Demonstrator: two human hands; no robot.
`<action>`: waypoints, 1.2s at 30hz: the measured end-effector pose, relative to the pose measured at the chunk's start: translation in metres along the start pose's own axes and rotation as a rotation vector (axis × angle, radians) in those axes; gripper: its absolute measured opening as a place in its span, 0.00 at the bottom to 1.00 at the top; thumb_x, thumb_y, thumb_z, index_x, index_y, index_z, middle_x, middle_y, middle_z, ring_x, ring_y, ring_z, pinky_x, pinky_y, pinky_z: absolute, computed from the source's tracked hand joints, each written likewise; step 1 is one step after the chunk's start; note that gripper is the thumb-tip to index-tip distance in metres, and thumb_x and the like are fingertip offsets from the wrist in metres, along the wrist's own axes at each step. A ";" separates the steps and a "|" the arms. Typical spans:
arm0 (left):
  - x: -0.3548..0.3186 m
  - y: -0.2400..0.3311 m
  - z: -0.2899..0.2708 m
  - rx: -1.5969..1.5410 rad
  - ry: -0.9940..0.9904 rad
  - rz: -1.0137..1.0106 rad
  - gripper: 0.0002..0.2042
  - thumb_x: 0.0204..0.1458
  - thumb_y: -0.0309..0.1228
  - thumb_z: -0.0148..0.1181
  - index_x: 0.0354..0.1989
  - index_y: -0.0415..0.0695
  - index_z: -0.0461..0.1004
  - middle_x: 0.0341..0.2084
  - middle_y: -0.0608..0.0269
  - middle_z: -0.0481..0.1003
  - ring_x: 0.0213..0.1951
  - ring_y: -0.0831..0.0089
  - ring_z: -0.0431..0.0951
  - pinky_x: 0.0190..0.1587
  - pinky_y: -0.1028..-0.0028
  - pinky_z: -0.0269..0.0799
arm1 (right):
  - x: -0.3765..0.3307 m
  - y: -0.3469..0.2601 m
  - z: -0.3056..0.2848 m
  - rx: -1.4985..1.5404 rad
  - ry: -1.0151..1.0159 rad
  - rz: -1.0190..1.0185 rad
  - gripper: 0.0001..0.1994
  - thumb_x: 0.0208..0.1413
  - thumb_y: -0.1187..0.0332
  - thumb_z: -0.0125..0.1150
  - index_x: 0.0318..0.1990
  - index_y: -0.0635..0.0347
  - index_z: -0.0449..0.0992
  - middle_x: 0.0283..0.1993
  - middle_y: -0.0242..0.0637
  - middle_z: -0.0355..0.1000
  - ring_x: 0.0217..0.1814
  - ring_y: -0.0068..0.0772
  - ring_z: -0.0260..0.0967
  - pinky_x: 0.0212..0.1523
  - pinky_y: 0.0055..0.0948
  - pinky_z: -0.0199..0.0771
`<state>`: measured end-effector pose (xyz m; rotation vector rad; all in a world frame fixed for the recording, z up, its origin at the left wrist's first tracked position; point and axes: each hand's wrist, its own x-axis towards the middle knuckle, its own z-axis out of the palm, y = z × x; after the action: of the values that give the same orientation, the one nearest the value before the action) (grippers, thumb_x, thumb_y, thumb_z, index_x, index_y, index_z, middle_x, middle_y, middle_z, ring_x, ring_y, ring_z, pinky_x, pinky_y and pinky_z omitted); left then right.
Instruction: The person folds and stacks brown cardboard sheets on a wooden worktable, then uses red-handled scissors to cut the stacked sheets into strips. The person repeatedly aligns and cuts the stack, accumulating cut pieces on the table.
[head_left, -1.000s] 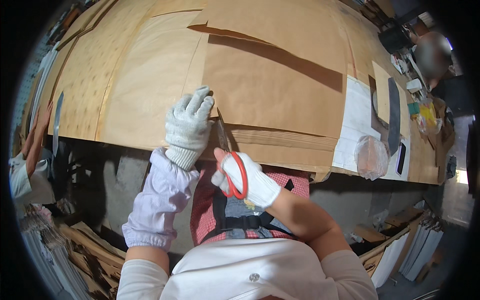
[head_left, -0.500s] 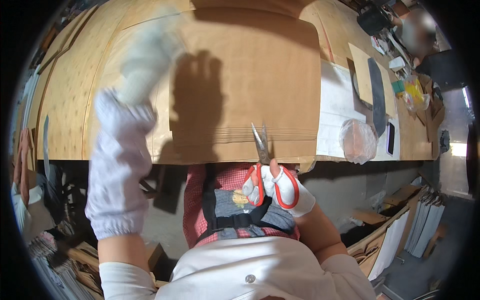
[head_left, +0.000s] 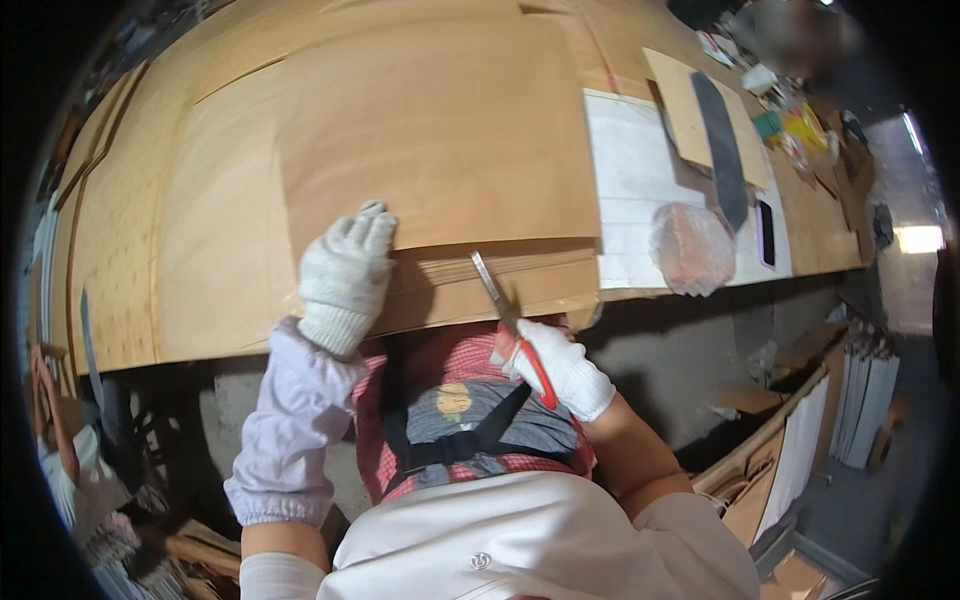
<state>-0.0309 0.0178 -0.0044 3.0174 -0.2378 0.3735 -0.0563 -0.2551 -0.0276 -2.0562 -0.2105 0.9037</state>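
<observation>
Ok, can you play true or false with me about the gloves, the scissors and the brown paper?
1. The right hand holds red-handled scissors. True.
2. The left hand is up in the air. False: it presses flat on the brown paper sheet.
3. Both hands wear white knit gloves. True.
4. The scissor blades point down at the floor. False: they point up onto the paper's near edge.
5. A clear plastic bag lies on the white lined sheet. True.
</observation>
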 end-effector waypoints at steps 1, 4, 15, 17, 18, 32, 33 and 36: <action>0.000 0.001 -0.001 -0.020 -0.002 -0.002 0.26 0.36 0.27 0.66 0.49 0.49 0.70 0.51 0.65 0.74 0.48 0.62 0.74 0.47 0.64 0.73 | 0.004 0.028 -0.001 0.178 0.052 0.058 0.22 0.65 0.50 0.48 0.33 0.64 0.70 0.28 0.39 0.72 0.27 0.27 0.67 0.30 0.27 0.69; 0.002 0.002 -0.003 0.029 0.027 0.043 0.24 0.35 0.30 0.67 0.45 0.49 0.70 0.49 0.65 0.75 0.43 0.65 0.76 0.42 0.66 0.74 | -0.013 0.010 -0.029 0.788 0.174 0.052 0.22 0.67 0.50 0.44 0.29 0.59 0.65 0.22 0.35 0.64 0.22 0.23 0.57 0.26 0.23 0.60; -0.036 -0.020 -0.008 0.068 0.235 -0.458 0.33 0.37 0.20 0.61 0.59 0.42 0.66 0.58 0.50 0.68 0.58 0.51 0.68 0.60 0.61 0.64 | -0.013 -0.014 -0.023 0.813 0.194 -0.007 0.23 0.69 0.50 0.38 0.34 0.61 0.69 0.31 0.39 0.72 0.31 0.25 0.67 0.36 0.25 0.67; -0.055 -0.045 0.006 -0.206 0.265 -0.411 0.32 0.38 0.18 0.60 0.59 0.41 0.66 0.57 0.47 0.68 0.59 0.52 0.67 0.63 0.62 0.62 | -0.006 -0.029 -0.018 0.639 -0.091 0.023 0.24 0.69 0.49 0.36 0.35 0.61 0.69 0.33 0.39 0.73 0.34 0.25 0.68 0.40 0.25 0.68; -0.055 -0.047 0.003 -0.214 0.252 -0.360 0.31 0.38 0.18 0.59 0.59 0.41 0.67 0.57 0.47 0.69 0.59 0.52 0.68 0.63 0.62 0.63 | -0.006 -0.051 -0.010 0.561 -0.181 0.059 0.24 0.69 0.49 0.37 0.34 0.60 0.70 0.33 0.38 0.73 0.34 0.25 0.69 0.40 0.25 0.69; -0.025 -0.052 -0.031 -0.436 0.390 -0.200 0.23 0.41 0.20 0.60 0.51 0.49 0.74 0.43 0.55 0.77 0.41 0.59 0.77 0.39 0.64 0.74 | 0.029 -0.118 0.066 0.645 -0.456 0.176 0.22 0.59 0.47 0.57 0.39 0.61 0.70 0.31 0.38 0.72 0.27 0.24 0.68 0.26 0.24 0.70; -0.015 -0.054 -0.032 -0.644 0.452 -0.235 0.23 0.44 0.20 0.59 0.52 0.49 0.74 0.41 0.56 0.78 0.38 0.60 0.78 0.38 0.65 0.74 | 0.017 -0.113 0.056 0.627 -0.456 0.043 0.23 0.60 0.47 0.57 0.40 0.62 0.70 0.33 0.39 0.73 0.30 0.24 0.69 0.31 0.23 0.71; 0.043 -0.067 -0.059 -0.973 0.571 -0.246 0.21 0.47 0.22 0.58 0.52 0.48 0.74 0.39 0.57 0.78 0.37 0.63 0.78 0.37 0.67 0.75 | -0.004 -0.087 0.033 0.638 -0.301 -0.259 0.26 0.62 0.43 0.48 0.40 0.63 0.71 0.39 0.41 0.73 0.38 0.26 0.69 0.42 0.27 0.71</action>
<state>0.0071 0.0839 0.0587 1.8712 0.0139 0.7838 -0.0662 -0.1821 0.0292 -1.2725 -0.2978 0.9619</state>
